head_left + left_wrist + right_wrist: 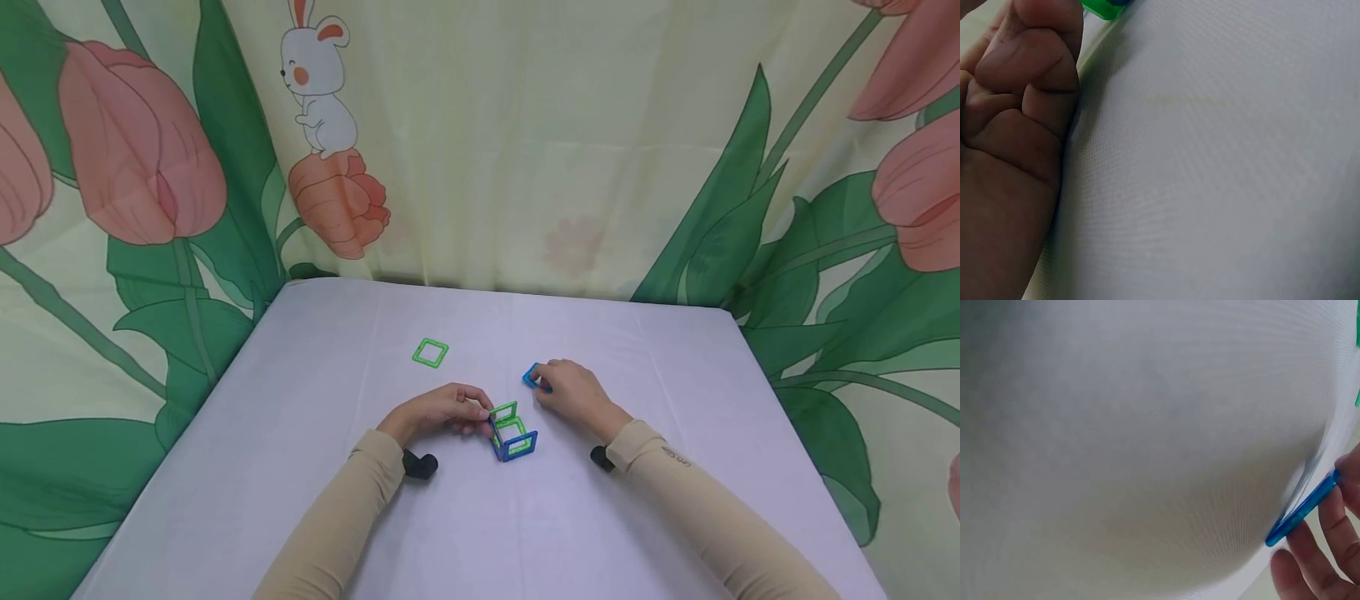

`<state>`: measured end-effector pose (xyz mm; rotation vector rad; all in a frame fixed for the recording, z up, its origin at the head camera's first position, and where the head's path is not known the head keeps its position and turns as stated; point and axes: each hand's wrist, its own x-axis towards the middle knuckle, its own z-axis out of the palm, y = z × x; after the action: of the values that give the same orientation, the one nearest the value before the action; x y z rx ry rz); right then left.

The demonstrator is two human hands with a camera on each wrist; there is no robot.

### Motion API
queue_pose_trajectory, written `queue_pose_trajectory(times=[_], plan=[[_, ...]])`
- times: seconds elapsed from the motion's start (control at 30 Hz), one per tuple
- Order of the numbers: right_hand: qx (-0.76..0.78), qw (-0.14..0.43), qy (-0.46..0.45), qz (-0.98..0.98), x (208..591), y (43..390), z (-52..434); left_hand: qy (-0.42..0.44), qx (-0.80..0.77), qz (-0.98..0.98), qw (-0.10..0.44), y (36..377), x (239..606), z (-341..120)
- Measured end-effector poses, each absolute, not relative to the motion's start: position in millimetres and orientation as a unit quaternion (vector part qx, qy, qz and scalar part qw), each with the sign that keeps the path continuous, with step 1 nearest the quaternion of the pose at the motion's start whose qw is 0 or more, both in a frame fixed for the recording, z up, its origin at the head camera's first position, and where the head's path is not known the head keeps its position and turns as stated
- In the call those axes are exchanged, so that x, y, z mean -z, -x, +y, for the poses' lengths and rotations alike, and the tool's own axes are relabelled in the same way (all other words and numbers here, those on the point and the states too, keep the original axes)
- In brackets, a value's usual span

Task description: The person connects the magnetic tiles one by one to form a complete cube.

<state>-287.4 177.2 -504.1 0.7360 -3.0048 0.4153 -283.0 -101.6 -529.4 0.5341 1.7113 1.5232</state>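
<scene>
A partly built box of magnetic tiles stands on the table, with a green square base, an upright green tile (504, 412) at the back and upright blue tiles (521, 447) at the front and left. My left hand (447, 407) is at its left side, thumb and fingertips pinching the back left corner. In the left wrist view, that hand's lower fingers are curled. To the right and farther back, my right hand (572, 390) pinches a blue square tile (1304, 507) by its edge. This tile is tilted, one edge close to the cloth.
A loose green square tile (431, 352) lies flat farther back on the left. The white-covered table (600, 517) meets a curtain (495, 150) printed with tulips and a rabbit at its far edge. Black wrist cameras (420, 465) sit under both sleeves.
</scene>
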Motion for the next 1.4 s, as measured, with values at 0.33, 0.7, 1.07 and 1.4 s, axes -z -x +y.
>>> queue_pose_trajectory(times=[0.33, 0.7, 1.07, 1.4], plan=[[-0.147, 0.016, -0.219, -0.965, 498, 283, 175, -0.198, -0.562, 0.707, 0.381, 282, 525, -100], [-0.218, -0.009, -0.225, -0.95, 490, 277, 173, -0.22, -0.531, 0.71, 0.407, 280, 524, -96], [-0.248, -0.059, -0.218, -0.942, 485, 272, 169, -0.227, -0.537, 0.701, 0.411, 278, 523, -97], [-0.267, -0.1, -0.199, -0.938, 479, 263, 168, -0.23, -0.54, 0.694, 0.417, 279, 522, -96]])
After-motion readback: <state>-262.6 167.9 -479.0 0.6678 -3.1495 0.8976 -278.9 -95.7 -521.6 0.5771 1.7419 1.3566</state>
